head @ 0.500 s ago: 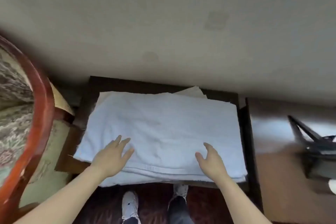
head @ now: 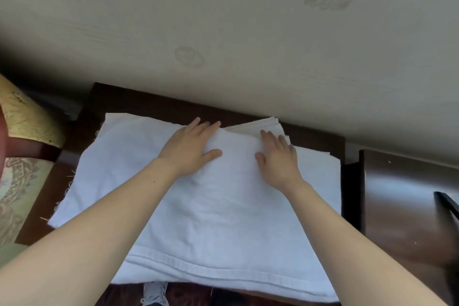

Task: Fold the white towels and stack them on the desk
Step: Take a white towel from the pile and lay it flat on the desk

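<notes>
A white towel point(head: 198, 218) lies spread across a dark wooden desk point(head: 139, 102), covering most of its top. More folded white towels point(head: 263, 125) peek out from under its far edge. My left hand point(head: 191, 148) lies flat on the towel near the far edge, fingers straight. My right hand point(head: 279, 156) lies flat beside it to the right, fingers also straight, touching the towel's far right part. Both forearms reach over the towel from the near side.
A wall point(head: 223, 20) rises directly behind the desk. An upholstered chair point(head: 22, 181) with a red wooden frame stands at the left. A second dark wooden surface point(head: 397, 194) adjoins at the right, with a black object point(head: 447, 204) on it. My shoe point(head: 155, 293) shows below.
Both hands have moved from the towel's near edge to its far edge and closer together. The camera has come nearer the desk.
</notes>
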Demonstrator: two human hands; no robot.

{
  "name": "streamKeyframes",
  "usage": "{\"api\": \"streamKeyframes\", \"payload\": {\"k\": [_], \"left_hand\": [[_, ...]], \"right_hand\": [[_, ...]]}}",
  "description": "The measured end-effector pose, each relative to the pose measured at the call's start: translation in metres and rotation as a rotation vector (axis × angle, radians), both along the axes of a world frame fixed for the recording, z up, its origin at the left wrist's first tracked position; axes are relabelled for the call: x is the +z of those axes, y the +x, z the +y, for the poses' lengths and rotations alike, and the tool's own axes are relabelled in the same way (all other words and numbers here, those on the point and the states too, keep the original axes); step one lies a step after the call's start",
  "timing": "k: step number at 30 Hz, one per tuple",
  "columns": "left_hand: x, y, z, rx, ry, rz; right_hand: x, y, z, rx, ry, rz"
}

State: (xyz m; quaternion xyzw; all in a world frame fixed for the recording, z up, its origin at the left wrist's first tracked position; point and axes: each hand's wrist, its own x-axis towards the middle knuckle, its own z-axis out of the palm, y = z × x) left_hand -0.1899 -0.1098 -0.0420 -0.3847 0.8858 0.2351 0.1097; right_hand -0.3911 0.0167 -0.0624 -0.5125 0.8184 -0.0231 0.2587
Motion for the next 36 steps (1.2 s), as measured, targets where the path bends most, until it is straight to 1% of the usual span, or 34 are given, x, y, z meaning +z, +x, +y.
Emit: {"api": "streamKeyframes", "payload": {"k": [1, 3, 5, 7, 9, 11, 13, 15, 17, 21, 23, 25, 28, 31, 33, 34, 36], "left_hand": [[-0.001, -0.001, -0.003, -0.030, -0.059, -0.036], [0.000, -0.001, -0.003, -0.044, -0.176, -0.015], [0.006, 0.001, 0.001, -0.052, -0.238, 0.056], [0.018, 0.004, 0.005, -0.081, -0.257, 0.074], [0.033, 0.012, 0.011, -0.116, -0.234, 0.055], [0.048, 0.023, 0.016, -0.159, -0.229, 0.044], [0.068, 0.039, 0.024, -0.225, -0.240, 0.049], [0.084, 0.059, 0.032, -0.275, -0.239, 0.084], [0.100, 0.078, 0.042, -0.313, -0.228, 0.097], [0.132, 0.113, 0.065, -0.352, -0.244, 0.002], [0.151, 0.127, 0.072, -0.345, -0.204, 0.032], [0.172, 0.137, 0.079, -0.373, -0.144, 0.071], [0.197, 0.149, 0.088, -0.412, -0.109, 0.105], [0.212, 0.161, 0.087, -0.420, -0.141, 0.194], [0.220, 0.167, 0.087, -0.471, -0.170, 0.245], [0.226, 0.168, 0.091, -0.464, -0.165, 0.269], [0.243, 0.166, 0.108, -0.404, -0.087, 0.272]], "right_hand": [[0.000, 0.001, -0.002, -0.014, 0.027, -0.008], [0.000, 0.003, 0.000, -0.050, 0.005, -0.033], [0.007, 0.007, 0.006, -0.032, -0.075, 0.017], [0.013, 0.013, 0.015, 0.004, -0.140, 0.078], [0.027, 0.022, 0.027, 0.031, -0.160, 0.116], [0.048, 0.032, 0.040, 0.064, -0.149, 0.110], [0.073, 0.044, 0.055, 0.085, -0.181, 0.122], [0.099, 0.058, 0.070, 0.102, -0.234, 0.199], [0.121, 0.070, 0.086, 0.175, -0.271, 0.297], [0.160, 0.095, 0.124, 0.188, -0.479, 0.463], [0.187, 0.111, 0.144, 0.164, -0.569, 0.527], [0.217, 0.126, 0.162, 0.136, -0.615, 0.619], [0.262, 0.143, 0.184, 0.106, -0.646, 0.730], [0.314, 0.152, 0.212, 0.050, -0.673, 0.838], [0.348, 0.152, 0.244, -0.005, -0.690, 0.894], [0.363, 0.151, 0.263, -0.037, -0.700, 0.915], [0.388, 0.146, 0.302, -0.102, -0.696, 0.968]]}}
